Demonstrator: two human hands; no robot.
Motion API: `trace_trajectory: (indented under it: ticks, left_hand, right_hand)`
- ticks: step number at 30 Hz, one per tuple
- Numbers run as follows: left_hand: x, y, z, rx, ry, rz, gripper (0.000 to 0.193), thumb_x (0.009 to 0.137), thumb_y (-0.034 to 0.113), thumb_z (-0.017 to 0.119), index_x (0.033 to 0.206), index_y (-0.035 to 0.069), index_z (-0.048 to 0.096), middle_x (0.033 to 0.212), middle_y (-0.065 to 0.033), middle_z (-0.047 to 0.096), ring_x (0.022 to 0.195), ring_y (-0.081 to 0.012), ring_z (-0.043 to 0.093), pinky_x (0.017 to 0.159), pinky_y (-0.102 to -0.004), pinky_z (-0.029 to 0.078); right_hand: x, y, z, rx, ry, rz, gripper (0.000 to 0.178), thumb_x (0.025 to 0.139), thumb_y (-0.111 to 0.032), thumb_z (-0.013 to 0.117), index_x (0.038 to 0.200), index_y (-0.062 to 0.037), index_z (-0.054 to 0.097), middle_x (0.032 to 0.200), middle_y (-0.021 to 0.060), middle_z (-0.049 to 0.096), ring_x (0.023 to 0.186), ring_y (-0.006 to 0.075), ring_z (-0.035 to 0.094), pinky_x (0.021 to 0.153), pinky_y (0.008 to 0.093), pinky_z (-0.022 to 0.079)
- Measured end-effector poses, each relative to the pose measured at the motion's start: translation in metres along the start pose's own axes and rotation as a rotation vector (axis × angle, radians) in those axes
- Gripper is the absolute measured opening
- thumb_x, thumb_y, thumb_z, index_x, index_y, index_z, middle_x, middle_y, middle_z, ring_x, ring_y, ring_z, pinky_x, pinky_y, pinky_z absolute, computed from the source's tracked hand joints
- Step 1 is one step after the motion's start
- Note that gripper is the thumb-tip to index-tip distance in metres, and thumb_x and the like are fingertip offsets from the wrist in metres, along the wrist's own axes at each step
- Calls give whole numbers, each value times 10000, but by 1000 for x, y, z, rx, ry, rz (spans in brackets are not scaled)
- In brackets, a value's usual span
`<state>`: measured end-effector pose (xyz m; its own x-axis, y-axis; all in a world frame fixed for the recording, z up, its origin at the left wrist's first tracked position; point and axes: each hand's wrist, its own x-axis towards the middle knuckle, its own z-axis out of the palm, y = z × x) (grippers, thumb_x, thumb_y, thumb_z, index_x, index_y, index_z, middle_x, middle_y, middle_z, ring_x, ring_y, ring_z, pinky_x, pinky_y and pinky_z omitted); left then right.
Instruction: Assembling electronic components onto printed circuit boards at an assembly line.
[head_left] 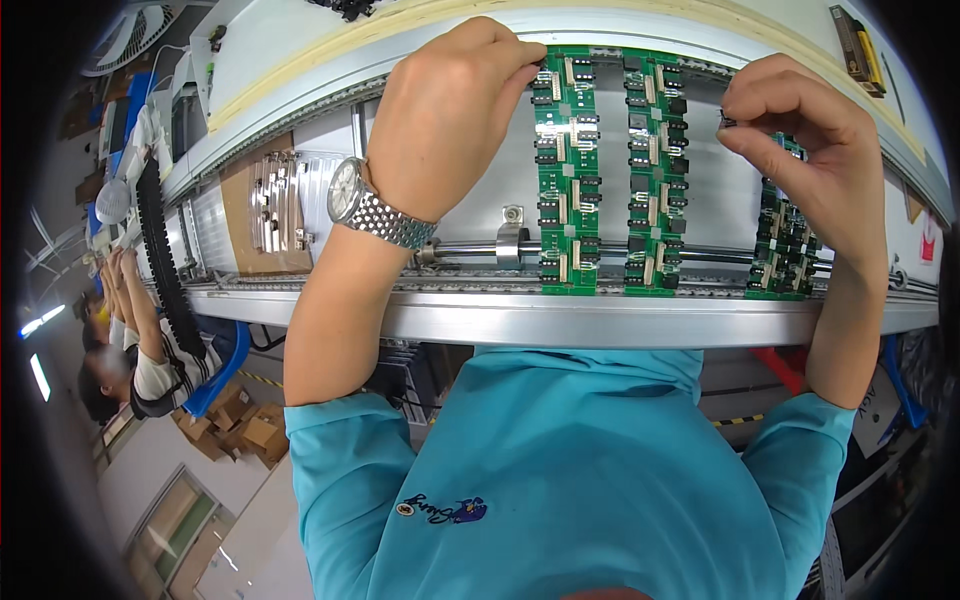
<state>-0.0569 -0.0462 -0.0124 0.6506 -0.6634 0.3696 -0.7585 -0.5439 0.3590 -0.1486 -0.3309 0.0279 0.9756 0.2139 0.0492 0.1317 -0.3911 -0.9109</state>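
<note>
Two long green circuit boards, the left one (568, 205) and the middle one (655, 185), lie across the rails of a metal conveyor, carrying black chips and white connectors. My left hand (445, 100), below a silver wristwatch (350, 190), has its thumb and fingers pinched at the far left corner of the left board; whatever is between them is hidden. To the right of the middle board, my right hand (815, 130) is raised and pinches a small dark component (727, 119). More green boards (780, 245) stand close together beneath that hand, partly covered by it.
A metal rail (600, 318) runs along my front, with a steel rod (470, 250) behind it. Clear plastic strips (275, 205) lie on brown card at the left. A black and yellow box (858, 50) sits at the far right. Another person (140, 360) works at far left.
</note>
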Motion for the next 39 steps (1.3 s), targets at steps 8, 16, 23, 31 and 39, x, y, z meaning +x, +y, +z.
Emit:
trace_trajectory:
  ticks: [8, 16, 23, 31, 39]
  left_hand:
    - [6, 10, -6, 21, -44, 15, 137, 915, 58, 699, 1019, 10, 773, 933, -47, 726, 628, -182, 615, 600, -281, 512]
    - [5, 8, -9, 109, -39, 53, 138, 903, 66, 683, 968, -36, 748, 850, -92, 684, 656, -202, 626, 628, -285, 548]
    - [2, -9, -8, -67, 24, 107, 115, 893, 45, 651, 908, -26, 740, 843, -104, 656, 675, -216, 618, 650, -297, 549]
    - [1, -23, 3, -192, 35, 103, 117, 887, 25, 624, 862, -23, 727, 826, -109, 630, 678, -215, 600, 661, -301, 553]
    - [0, -21, 0, -198, -95, 59, 125, 883, 6, 600, 832, -28, 709, 799, -109, 606, 666, -199, 573, 661, -295, 561]
  right_hand:
    - [0, 3, 1, -66, -24, -87, 125, 862, 60, 748, 971, 3, 725, 1080, 81, 657, 914, 161, 626, 850, 249, 524]
    - [10, 9, 11, -5, 4, -99, 104, 861, 54, 748, 963, 33, 740, 1036, 52, 713, 820, 133, 642, 791, 223, 563]
    - [33, -17, 40, -326, -77, -93, 128, 864, 49, 738, 990, 38, 750, 1062, 69, 720, 848, 161, 644, 775, 232, 529]
    - [45, -17, 64, -691, -115, -221, 108, 841, 47, 748, 947, 36, 760, 1049, 49, 746, 815, 155, 656, 719, 229, 514]
    - [48, -9, 66, -649, -118, -299, 101, 828, 17, 757, 928, 4, 762, 1016, 12, 741, 732, 163, 640, 659, 262, 515]
